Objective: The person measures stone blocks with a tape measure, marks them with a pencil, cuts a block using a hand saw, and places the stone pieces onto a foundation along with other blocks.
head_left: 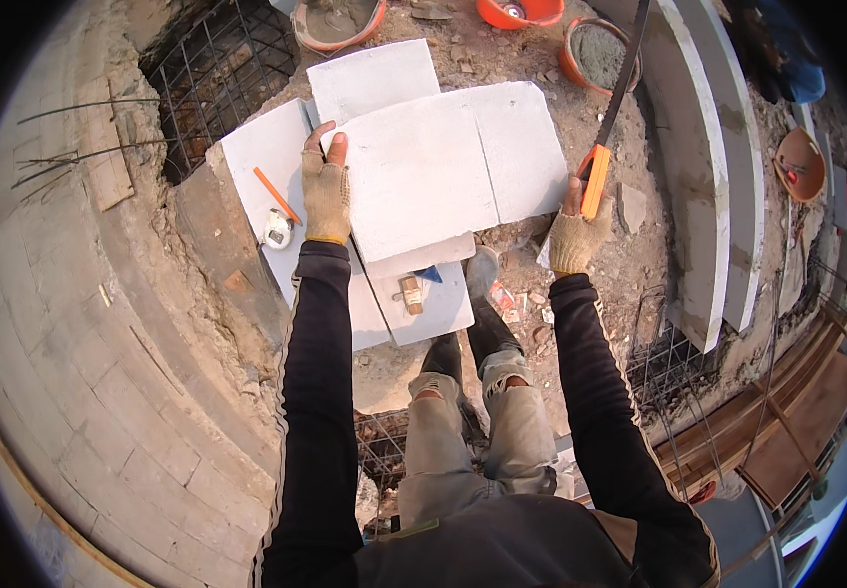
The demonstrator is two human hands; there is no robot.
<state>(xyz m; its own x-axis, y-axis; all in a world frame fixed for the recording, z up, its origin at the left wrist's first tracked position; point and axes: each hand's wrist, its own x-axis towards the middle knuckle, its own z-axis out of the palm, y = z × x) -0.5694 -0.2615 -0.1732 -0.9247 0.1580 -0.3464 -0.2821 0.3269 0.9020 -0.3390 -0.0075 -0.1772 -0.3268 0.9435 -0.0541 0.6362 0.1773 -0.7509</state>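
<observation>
A large white aerated concrete block (423, 171) lies on top of other white blocks, with a thin dark line across it near its right end. My left hand (326, 196), in a knitted fingerless glove, grips the block's left edge. In my gloved right hand (578, 235) is a hand saw (595, 181), held by its orange handle beside the block's right end; its dark blade points up and away. An orange pencil (277, 195) and a white tape measure (277, 229) rest on the lower block left of my left hand. A paintbrush (411, 294) lies on the near block.
Orange tubs of grey mortar (598, 56) stand at the back, beside an orange bowl (520, 12). Exposed rebar mesh (223, 73) fills a pit at far left. Upright grey slabs (688, 147) run along the right. Rubble ground surrounds my boots (482, 269).
</observation>
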